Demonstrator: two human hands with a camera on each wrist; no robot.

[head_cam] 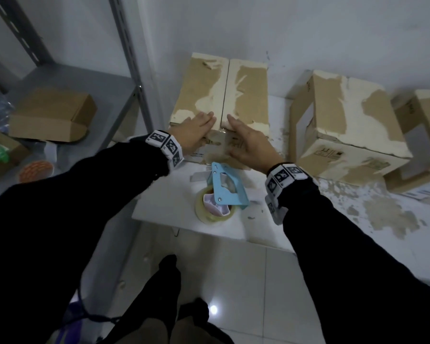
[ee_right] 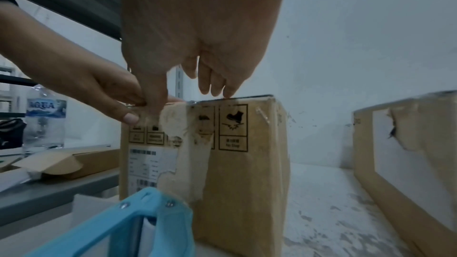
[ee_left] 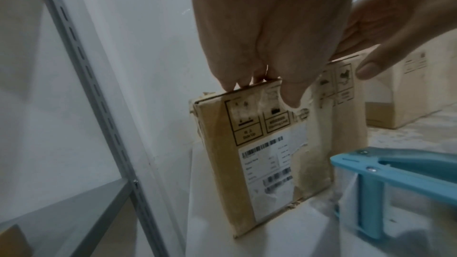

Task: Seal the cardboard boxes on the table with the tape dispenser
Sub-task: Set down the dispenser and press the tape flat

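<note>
"AQUA" is being shown on the blue label of a clear water bottle (ee_right: 45, 118) at the far left. "Side Up" is being displayed under a handling symbol on the near face of the cardboard box (ee_left: 267, 144); its white barcode sticker (ee_left: 268, 165) is too blurred to be read.

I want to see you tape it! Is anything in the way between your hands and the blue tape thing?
Nothing visible. The tape dispenser lies on the table just below both hands, left hand and right hand, which rest flat on the box.
</note>
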